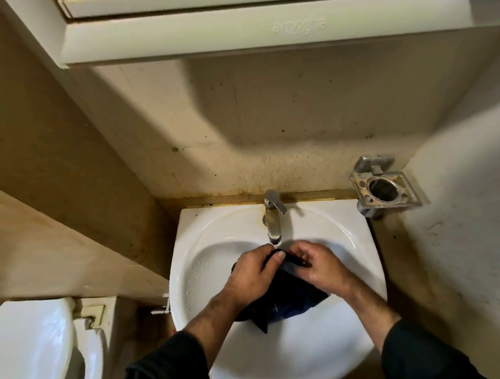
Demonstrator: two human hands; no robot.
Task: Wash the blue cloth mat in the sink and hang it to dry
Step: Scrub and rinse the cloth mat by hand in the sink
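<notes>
The dark blue cloth mat point(287, 297) hangs bunched over the bowl of the white sink point(208, 274), just below the spout of the chrome tap point(274, 217). My left hand point(252, 273) grips the mat's upper edge, thumb on top. My right hand point(317, 266) pinches the same edge from the right side. The mat's lower part droops between my forearms toward the sink's front. Whether water runs from the tap cannot be told.
A metal holder point(385, 187) is fixed to the wall right of the sink. A white toilet point(28, 342) stands at the lower left. A wall cabinet point(194, 24) juts out overhead. Stained walls close in on both sides.
</notes>
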